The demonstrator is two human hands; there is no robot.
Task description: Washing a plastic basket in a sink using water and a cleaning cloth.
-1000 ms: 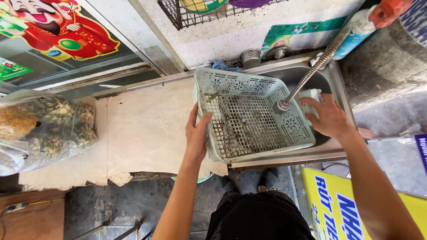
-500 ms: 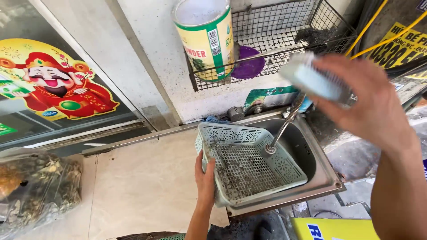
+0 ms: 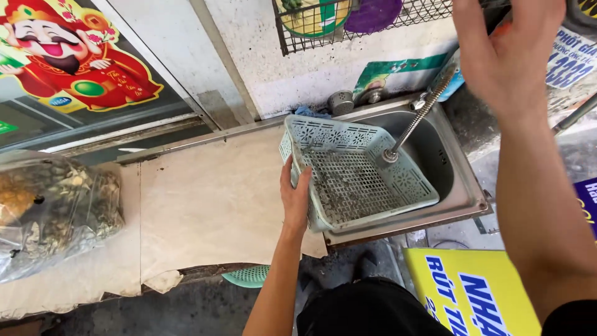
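A pale green perforated plastic basket sits tilted over a steel sink. My left hand grips the basket's near left rim. A flexible metal faucet hose reaches down into the basket, its nozzle above the dirty mesh bottom. My right hand is raised high at the upper right, close to the wire rack on the wall. Its fingers are spread and nothing shows in it. Its fingertips run off the top edge.
A beige stone counter lies left of the sink, with a clear bag of dried goods at its far left. The rack holds a can and a purple lid. A yellow sign and a green stool are below.
My right hand has left the basket's right side and risen to the rack; the pale blue thing it held half a second ago is out of sight. The left hand stays on the basket.
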